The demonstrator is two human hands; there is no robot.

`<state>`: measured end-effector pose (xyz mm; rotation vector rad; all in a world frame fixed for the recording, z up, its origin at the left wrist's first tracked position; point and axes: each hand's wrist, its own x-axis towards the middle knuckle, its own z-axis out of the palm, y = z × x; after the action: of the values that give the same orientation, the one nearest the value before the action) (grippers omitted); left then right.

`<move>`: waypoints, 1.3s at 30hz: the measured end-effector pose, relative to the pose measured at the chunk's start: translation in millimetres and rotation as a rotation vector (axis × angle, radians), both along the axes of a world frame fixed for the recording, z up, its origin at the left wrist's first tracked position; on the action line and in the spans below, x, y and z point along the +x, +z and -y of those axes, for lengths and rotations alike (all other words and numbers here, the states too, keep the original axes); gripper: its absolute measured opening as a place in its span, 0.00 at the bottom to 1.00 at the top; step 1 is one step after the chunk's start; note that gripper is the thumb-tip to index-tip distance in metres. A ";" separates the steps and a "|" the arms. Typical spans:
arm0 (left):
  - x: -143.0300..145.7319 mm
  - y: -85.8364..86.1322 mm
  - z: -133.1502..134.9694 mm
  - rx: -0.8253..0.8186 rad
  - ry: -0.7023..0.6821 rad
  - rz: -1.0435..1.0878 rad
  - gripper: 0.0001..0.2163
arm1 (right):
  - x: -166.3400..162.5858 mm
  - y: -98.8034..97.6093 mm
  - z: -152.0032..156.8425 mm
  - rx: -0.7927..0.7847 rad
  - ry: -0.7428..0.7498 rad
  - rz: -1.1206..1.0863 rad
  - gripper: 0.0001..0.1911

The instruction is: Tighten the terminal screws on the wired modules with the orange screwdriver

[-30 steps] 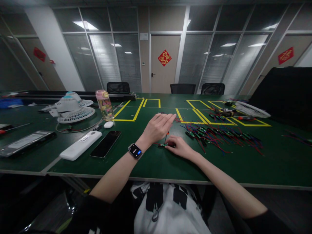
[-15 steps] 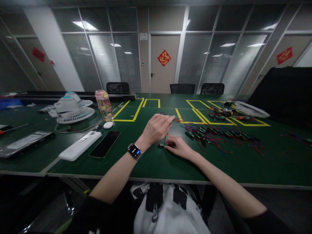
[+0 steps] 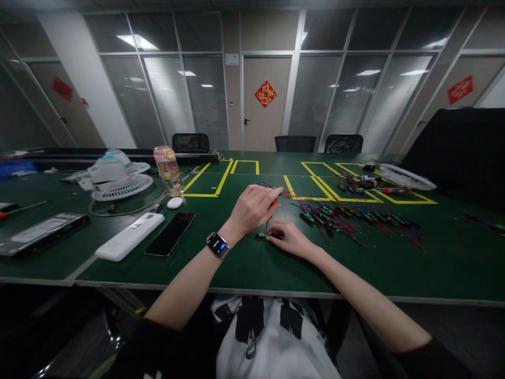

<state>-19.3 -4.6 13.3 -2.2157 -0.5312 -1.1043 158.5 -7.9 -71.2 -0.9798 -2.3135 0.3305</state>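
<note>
My left hand (image 3: 252, 208), a watch on its wrist, is closed around the orange-and-dark handle of a screwdriver (image 3: 275, 200). The thin shaft points down, its tip at a small green circuit board (image 3: 261, 236) on the table. Pinched at the board's right end are the fingers of my right hand (image 3: 290, 238), which rests on the tabletop. My fingers hide part of the board and most of the handle. To the right lies a spread of similar green boards (image 3: 327, 213) with red and blue wires.
On the green table (image 3: 236, 268), left of my hands, lie a black phone (image 3: 170, 234), a white power bank (image 3: 130, 237) and a small white case (image 3: 175, 202). Behind them stand a pink-lidded bottle (image 3: 169, 171) and white fans (image 3: 122, 184). Yellow tape (image 3: 201, 195) marks rectangles farther back.
The fingers of my left hand have shifted slightly on the screwdriver, and more of its orange handle shows. My right hand and the circuit board stay in place.
</note>
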 end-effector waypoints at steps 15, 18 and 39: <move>2.3 -6.3 -1.4 -0.166 -0.037 0.161 0.12 | -1.0 2.7 2.5 -0.012 -0.003 -0.005 0.03; 2.7 -6.5 -1.6 -0.365 -0.130 0.275 0.13 | -0.7 2.8 2.4 -0.016 0.005 -0.004 0.04; 8.7 -11.2 -8.4 -0.878 -0.409 0.673 0.14 | -0.7 5.9 4.1 -0.022 -0.009 0.027 0.05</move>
<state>-10.5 3.8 2.2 -2.7065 -1.0185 -2.1873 157.8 -11.9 -65.3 -1.0116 -2.3337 0.3420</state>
